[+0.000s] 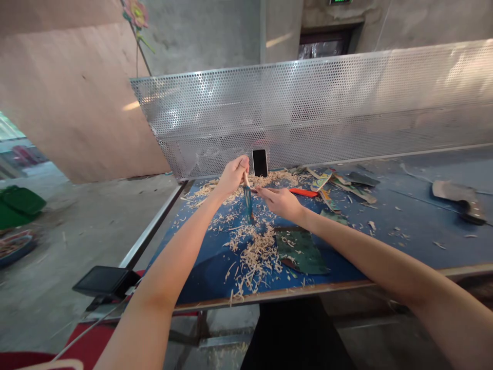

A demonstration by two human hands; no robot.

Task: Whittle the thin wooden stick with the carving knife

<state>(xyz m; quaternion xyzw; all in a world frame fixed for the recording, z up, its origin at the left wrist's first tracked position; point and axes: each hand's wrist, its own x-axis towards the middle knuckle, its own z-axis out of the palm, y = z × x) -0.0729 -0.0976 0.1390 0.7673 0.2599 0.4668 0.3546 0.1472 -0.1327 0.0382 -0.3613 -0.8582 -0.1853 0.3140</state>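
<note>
My left hand (234, 174) is closed round the top of a slim, pale wooden piece (247, 192) with a teal lower part, pointing down over the table. Close by, my right hand (283, 203) has its fingers closed on a thin tool with an orange handle (303, 192). The handle sticks out behind the hand; the tool's working end is small and partly hidden, near the wooden piece. Curly wood shavings (259, 257) lie heaped below both hands. A dark green flat sheet (302, 252) rests under my right forearm, with shavings on it.
A phone (260, 163) stands upright against a perforated metal screen (231, 113) at the back of the blue table (204, 267). Scraps of worn patterned sheet (346, 187) lie at right, with a curved brownish piece (458, 198) beyond. A black device (106, 280) sits off the left edge.
</note>
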